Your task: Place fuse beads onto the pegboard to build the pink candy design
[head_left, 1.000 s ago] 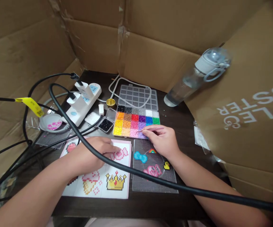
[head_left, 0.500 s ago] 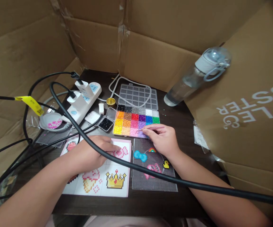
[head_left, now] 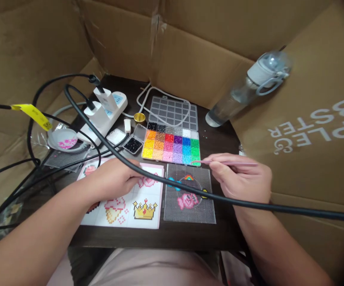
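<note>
My right hand (head_left: 243,178) grips a pair of pink tweezers (head_left: 240,163), held level, tips pointing left near the front right corner of the bead box (head_left: 173,145). Whether a bead sits in the tips is too small to tell. Below the box lies a clear pegboard (head_left: 174,214) bearing a pink bead figure (head_left: 188,200), a small rainbow (head_left: 189,177), and blue and yellow pieces partly behind a cable. My left hand (head_left: 115,176) rests on the pattern sheet (head_left: 154,223), fingers reaching toward a pink candy picture (head_left: 148,180); the cable partly covers them and nothing shows in them.
A thick black cable (head_left: 166,182) crosses in front of both hands. At left are a power strip (head_left: 100,123), a dish of pink beads (head_left: 63,139) and a small case of black beads (head_left: 133,145). A water bottle (head_left: 243,89) stands back right. Cardboard walls (head_left: 201,55) surround the table.
My right hand has moved right with the tweezers, off the pink and purple bead compartments. My left hand has drawn back slightly over the sheet. The view has tipped a little downward.
</note>
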The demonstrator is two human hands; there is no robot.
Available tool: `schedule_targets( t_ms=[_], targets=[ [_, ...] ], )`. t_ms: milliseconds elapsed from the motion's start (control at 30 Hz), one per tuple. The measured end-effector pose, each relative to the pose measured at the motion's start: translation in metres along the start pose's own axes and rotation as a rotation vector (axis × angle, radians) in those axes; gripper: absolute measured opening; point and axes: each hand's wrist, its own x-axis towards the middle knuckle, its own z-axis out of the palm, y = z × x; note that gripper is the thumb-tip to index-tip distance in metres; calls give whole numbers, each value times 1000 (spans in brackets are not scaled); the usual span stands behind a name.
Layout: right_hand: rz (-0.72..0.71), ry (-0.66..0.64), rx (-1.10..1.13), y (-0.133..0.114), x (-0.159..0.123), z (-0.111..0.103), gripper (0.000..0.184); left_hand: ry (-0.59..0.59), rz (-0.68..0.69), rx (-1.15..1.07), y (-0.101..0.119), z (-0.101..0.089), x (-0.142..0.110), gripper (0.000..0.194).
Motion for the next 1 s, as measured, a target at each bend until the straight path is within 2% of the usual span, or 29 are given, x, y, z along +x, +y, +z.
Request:
schedule_targets(
  t_ms=[67,167,267,367,667,1000],
  targets=[
    [-6,13,11,3,-18,-11,10,8,-2,23,2,0,1,38],
    [69,-5,-3,17,-50,-22,8,-10,0,40,3,0,2,40],
    [133,-11,-86,31,-76,-27,6,-32,-16,56,3,-1,3,41],
    [155,-7,-123,39,-90,-26,7,-59,-37,64,2,-2,3,40],
    [129,-60,-94,46,-99,-21,10,-77,-59,40,1,-1,3,40],
    [175,-57,-87,46,-99,-21,8,-83,-41,36,4,-5,5,41]
  ],
)
